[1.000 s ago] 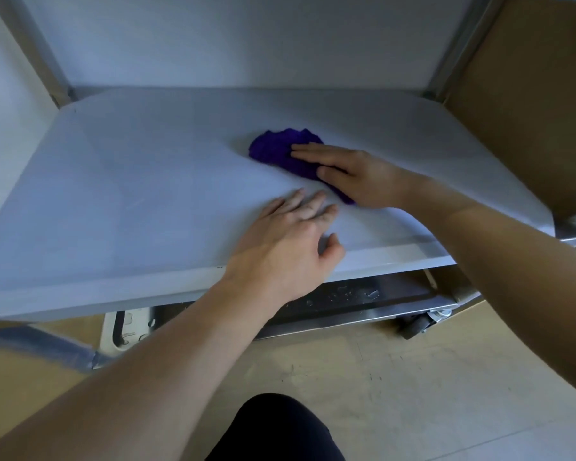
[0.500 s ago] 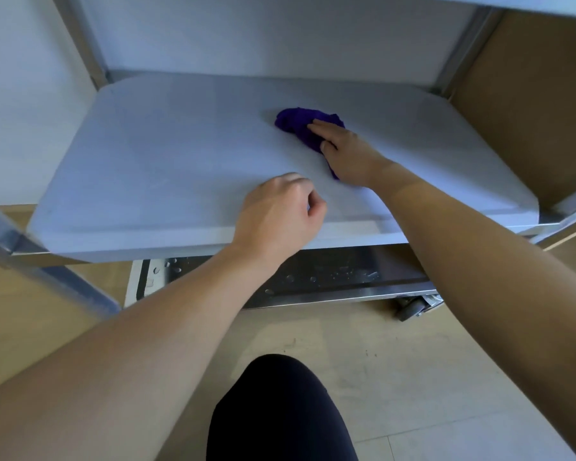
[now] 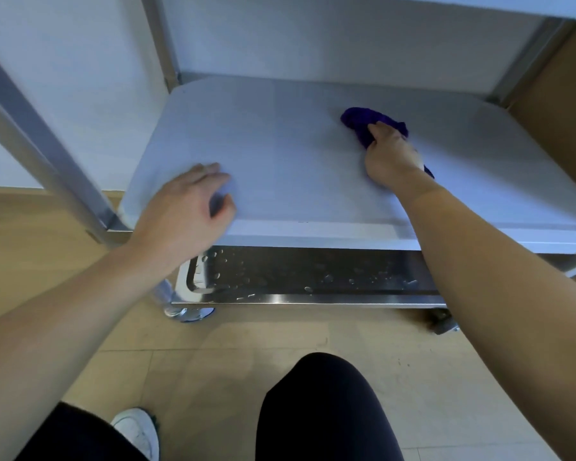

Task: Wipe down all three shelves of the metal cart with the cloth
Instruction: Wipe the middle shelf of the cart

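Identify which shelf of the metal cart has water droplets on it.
The bottom shelf, dark and just above the floor, is speckled with droplets; the middle shelf, where the right hand holds the purple cloth, shows none.

Cool, soft light with a little blur.
The middle shelf (image 3: 296, 161) looks pale and bluish. The bottom shelf (image 3: 313, 299) is dark, with a bright shine on its front rim. The left hand (image 3: 183, 211) is smeared. The post (image 3: 47, 144) at the edge leans.
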Demonstrator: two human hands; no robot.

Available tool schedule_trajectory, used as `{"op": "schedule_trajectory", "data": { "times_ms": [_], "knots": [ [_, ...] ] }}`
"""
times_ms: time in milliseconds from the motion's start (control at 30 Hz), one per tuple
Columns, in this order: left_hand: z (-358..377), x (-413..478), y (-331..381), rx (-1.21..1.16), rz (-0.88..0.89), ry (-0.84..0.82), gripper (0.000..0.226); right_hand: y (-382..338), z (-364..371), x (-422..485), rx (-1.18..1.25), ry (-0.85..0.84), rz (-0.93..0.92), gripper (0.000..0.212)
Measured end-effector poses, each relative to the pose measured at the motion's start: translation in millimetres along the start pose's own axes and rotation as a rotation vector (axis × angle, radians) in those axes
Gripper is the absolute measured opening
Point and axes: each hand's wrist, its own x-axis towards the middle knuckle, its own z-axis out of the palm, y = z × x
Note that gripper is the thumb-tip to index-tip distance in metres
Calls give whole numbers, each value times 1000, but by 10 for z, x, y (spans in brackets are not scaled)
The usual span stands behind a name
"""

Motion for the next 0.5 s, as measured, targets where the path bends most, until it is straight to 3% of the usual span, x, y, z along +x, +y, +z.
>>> {"op": "schedule_trajectory", "data": {
  "times_ms": [200,367,500],
  "knots": [
    [102,6,31,42,-14,-6,40,-465,169,98,-16,12,9,55],
    [118,1,6,31,-15,12,42,-1181,383,145,-5,-74,-295,48],
    [109,-4,-14,29,11,54,47,-1165,415,-128,29,-92,-487,47]
  ]
}}
